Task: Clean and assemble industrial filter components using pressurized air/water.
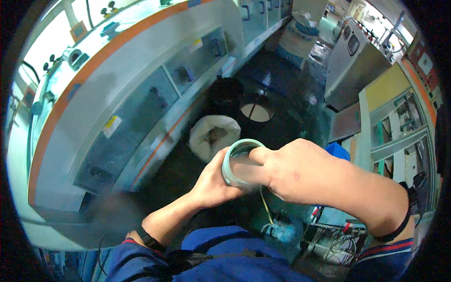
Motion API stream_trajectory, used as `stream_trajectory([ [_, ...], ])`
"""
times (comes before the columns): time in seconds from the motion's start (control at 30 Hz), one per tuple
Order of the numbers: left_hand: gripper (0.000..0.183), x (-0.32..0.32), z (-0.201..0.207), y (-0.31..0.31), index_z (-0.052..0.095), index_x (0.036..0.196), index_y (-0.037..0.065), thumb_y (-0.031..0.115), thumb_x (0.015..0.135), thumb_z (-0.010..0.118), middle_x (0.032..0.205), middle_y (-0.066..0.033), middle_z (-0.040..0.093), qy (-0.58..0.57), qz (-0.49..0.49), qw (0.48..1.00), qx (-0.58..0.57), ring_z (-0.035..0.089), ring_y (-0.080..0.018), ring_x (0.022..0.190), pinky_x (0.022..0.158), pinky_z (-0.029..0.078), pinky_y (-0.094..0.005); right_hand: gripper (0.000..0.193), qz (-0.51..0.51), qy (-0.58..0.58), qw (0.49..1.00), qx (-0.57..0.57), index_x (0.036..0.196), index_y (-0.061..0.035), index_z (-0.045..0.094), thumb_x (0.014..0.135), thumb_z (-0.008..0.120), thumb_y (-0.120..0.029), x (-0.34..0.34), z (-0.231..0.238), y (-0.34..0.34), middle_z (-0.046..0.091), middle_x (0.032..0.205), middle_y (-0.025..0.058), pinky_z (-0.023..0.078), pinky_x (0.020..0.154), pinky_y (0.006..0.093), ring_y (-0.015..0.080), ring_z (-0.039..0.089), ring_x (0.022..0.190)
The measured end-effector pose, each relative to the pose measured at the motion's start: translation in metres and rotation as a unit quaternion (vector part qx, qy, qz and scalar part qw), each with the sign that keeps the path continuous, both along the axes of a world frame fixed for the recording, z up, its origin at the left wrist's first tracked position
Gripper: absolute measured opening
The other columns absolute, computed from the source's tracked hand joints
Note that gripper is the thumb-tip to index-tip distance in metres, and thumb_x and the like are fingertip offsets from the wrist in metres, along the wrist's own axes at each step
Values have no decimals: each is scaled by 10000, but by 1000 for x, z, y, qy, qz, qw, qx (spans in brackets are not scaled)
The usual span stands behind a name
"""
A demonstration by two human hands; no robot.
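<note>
A pale greenish cylindrical glass vessel (226,168) is tilted in front of my body, its round mouth facing up toward me. Wrapped around its left side and underside, my left hand (210,184) grips it. My right hand (289,171) is at the opening from the right, with its fingers reaching into the mouth. Those fingers are partly hidden and smeared by motion, so whether they pinch anything does not show. What lies inside the vessel cannot be made out.
On the dark floor ahead stand a white-lined open sack (214,135), a round bucket with pale contents (257,113) and a black bin (226,88). A bench with cabinets (127,127) runs along the left. At right are a metal machine (350,66) and a wire rack (336,244).
</note>
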State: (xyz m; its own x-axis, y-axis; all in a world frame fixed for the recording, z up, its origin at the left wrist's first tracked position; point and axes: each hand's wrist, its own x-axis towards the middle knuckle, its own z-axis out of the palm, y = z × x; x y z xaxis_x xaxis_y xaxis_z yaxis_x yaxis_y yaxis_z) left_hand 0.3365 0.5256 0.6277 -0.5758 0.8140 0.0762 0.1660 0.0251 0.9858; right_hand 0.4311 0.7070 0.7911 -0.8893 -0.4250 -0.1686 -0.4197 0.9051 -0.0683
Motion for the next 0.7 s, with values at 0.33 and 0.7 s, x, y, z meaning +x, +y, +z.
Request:
stream_trajectory([
  [0.33,955,23,33,-76,442,1460,47,210,658,934,1358,-138,570,69,39,997,14,563,-259,1277,1086,453,-404,247,88,-84,993,8,1139,-93,551,903,578,-161,0,52,-61,675,878,164,581,630,479,364,720,752],
  [0.7,866,-42,16,-150,473,1400,38,167,666,914,1312,-155,555,148,124,981,20,581,-296,1236,1047,482,-404,261,110,-87,990,19,1155,-116,586,898,591,-159,-83,39,-137,671,873,148,582,622,476,355,719,726],
])
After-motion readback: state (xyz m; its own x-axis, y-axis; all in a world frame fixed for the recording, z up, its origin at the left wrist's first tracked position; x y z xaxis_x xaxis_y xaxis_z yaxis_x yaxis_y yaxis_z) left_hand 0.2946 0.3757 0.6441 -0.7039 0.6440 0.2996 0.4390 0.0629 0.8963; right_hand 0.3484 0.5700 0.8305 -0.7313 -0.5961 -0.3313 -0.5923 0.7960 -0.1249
